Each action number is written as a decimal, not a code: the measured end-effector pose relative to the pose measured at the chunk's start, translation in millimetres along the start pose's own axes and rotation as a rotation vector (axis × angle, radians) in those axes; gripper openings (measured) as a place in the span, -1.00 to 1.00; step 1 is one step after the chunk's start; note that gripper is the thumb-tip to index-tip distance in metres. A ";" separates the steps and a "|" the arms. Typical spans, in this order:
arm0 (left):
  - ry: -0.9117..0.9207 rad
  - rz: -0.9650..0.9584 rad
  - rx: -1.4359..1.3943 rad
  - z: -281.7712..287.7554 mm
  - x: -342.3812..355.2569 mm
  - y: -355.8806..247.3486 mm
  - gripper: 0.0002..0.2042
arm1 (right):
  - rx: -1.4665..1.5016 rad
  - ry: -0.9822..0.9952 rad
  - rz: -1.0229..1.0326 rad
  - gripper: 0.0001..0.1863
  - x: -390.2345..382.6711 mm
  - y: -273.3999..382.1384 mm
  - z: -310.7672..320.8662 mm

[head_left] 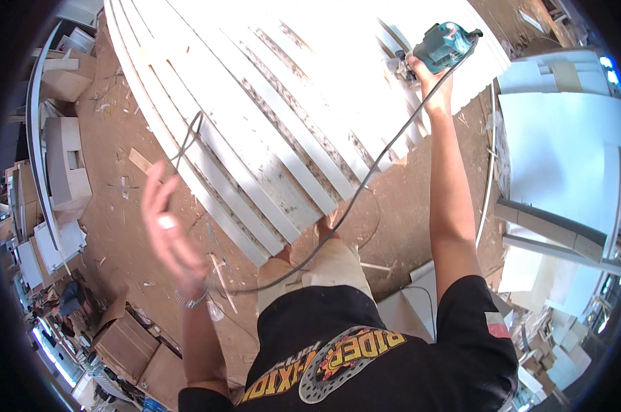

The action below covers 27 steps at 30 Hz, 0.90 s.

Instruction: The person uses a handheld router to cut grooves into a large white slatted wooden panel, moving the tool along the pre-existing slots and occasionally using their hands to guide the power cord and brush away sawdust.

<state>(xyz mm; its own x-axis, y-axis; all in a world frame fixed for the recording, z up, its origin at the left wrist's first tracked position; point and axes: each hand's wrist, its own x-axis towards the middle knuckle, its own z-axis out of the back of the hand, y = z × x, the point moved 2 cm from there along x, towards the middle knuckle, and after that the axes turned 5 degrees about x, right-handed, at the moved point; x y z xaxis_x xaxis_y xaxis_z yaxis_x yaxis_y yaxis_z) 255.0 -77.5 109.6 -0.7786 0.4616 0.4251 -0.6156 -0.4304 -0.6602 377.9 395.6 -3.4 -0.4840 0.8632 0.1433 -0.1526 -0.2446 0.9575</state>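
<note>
My right hand (436,88) is closed round a teal corded power tool (446,47). The tool has a metal part at its left side and is over the right part of a broad slatted white panel (276,123). A dark cord (387,150) runs from the tool down across the panel to my waist and toward my left wrist. To the left of the panel, my left hand (170,223) is raised and blurred by motion. Its fingers look stretched apart, with a white wrap on one. Just beyond its fingertips, a loop of cord (192,132) lies on the panel's left edge.
White boards (558,151) are stacked at the right. Along the left stand a pale box-like piece (66,161) and other boards. Cardboard boxes (125,343) sit at the lower left. Wood scraps and litter lie on the brown floor (118,123). The panel's near end reaches my legs.
</note>
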 end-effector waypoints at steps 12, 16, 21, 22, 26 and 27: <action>-0.202 0.451 0.088 204.6 101.7 111.4 -0.32 | 0.152 -0.023 0.047 -0.52 48.3 3.2 -76.0; -0.091 0.436 0.099 210.8 143.2 169.7 -0.27 | 0.132 -0.033 0.102 -0.58 71.0 0.3 -103.8; 0.095 0.362 0.129 210.1 199.3 255.4 -0.22 | 0.262 -0.003 0.177 -0.69 105.4 -8.6 -141.2; 0.116 0.353 0.103 209.5 210.3 268.6 -0.20 | 0.260 -0.019 0.154 -0.69 111.9 -11.3 -145.3; 0.137 0.364 0.080 210.1 252.8 302.4 -0.21 | 0.352 -0.006 0.143 -0.72 135.4 -10.5 -171.3; 0.161 0.353 0.071 212.4 266.1 309.6 -0.21 | 0.391 0.020 0.158 -0.72 140.3 -7.3 -180.7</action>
<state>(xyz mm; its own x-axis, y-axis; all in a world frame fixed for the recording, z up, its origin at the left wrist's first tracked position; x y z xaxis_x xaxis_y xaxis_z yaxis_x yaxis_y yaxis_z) -168.7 -252.6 149.9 -0.9182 0.3892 0.0734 -0.3250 -0.6345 -0.7012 155.3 438.7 -35.5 -0.4926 0.8187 0.2950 0.2614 -0.1841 0.9475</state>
